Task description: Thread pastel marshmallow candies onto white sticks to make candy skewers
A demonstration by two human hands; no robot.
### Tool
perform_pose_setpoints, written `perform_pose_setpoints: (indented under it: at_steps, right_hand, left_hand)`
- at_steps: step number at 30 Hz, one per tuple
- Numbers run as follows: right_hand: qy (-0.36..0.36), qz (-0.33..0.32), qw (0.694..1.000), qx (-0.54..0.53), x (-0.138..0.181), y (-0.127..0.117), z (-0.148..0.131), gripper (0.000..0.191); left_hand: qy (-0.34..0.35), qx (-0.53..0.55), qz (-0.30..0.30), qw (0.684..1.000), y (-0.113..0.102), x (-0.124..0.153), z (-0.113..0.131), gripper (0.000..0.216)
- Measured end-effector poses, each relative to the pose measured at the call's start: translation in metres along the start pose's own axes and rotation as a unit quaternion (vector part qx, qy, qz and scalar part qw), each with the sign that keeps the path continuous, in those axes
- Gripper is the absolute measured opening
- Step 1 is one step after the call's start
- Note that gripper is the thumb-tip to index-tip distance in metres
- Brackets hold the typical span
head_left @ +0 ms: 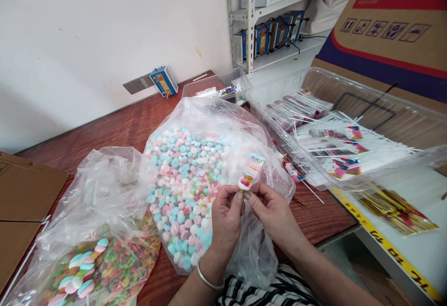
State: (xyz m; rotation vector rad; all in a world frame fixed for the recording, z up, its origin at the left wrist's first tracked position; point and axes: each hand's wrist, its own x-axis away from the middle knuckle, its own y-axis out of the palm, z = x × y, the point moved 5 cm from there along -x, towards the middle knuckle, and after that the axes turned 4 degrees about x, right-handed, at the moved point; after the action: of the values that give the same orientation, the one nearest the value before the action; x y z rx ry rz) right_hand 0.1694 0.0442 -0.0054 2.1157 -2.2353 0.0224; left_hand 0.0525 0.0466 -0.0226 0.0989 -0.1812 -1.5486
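A small printed candy bag (253,168) with colourful candy inside stands up between my two hands, its gathered neck at the bottom. My left hand (227,210) is closed, thumb and finger pinching that neck from the left. From the right, my right hand (270,209) pinches the same spot, thumb tips almost meeting. A bit of gold tie (242,191) shows between the thumbs; most of it is hidden by fingers. Just behind lies a large clear bag of pink, white and blue marshmallow-like candies (188,157).
Ring-shaped gummies fill another clear bag (122,268) at lower left. At right, a clear plastic tray (335,180) holds white sticks and printed wrappers. Gold twist ties (398,210) lie on the white table. A smaller clear box (246,82) and a cardboard carton (380,59) stand behind.
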Motion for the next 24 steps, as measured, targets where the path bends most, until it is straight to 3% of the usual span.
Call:
perform_pose_setpoints:
  at_steps: [4, 8, 10, 12, 15, 17, 20, 22, 24]
  right_hand:
    - [0.105, -0.088, 0.982, -0.128, 0.002, 0.005, 0.002, 0.033]
    - [0.146, -0.174, 0.964, -0.135, 0.010, 0.006, -0.002, 0.034]
    - [0.092, -0.150, 0.982, -0.073, 0.006, -0.004, -0.009, 0.028]
    - [-0.016, -0.065, 0.997, 0.030, 0.001, -0.021, -0.026, 0.019]
    - [-0.198, 0.046, 0.963, 0.176, 0.004, -0.037, -0.061, 0.007]
    - [-0.307, 0.007, 0.919, 0.246, 0.013, -0.028, -0.080, 0.011]
    - [-0.405, -0.142, 0.850, 0.305, 0.032, -0.002, -0.082, 0.016]
    - [-0.393, -0.162, 0.850, 0.311, 0.032, 0.005, -0.072, 0.012]
    - [-0.328, -0.117, 0.891, 0.292, 0.021, 0.000, -0.060, 0.013]
  left_hand:
    - [0.050, 0.004, -0.064, 0.997, -0.004, -0.010, 0.007, 0.022]
    - [0.159, -0.117, -0.189, 0.962, -0.009, -0.014, 0.044, 0.021]
    - [0.221, -0.191, -0.165, 0.942, -0.016, -0.008, 0.071, 0.019]
    - [0.255, -0.214, -0.125, 0.935, -0.022, 0.004, 0.095, 0.021]
    - [0.175, -0.210, -0.215, 0.938, -0.009, 0.020, 0.102, 0.021]
    - [0.087, -0.184, -0.256, 0.945, 0.000, 0.023, 0.093, 0.050]
    - [0.053, -0.067, -0.188, 0.978, -0.005, 0.013, 0.085, 0.093]
    - [0.106, -0.063, -0.173, 0.977, -0.012, 0.010, 0.087, 0.104]
    - [0.172, -0.165, -0.192, 0.952, -0.015, 0.015, 0.091, 0.102]
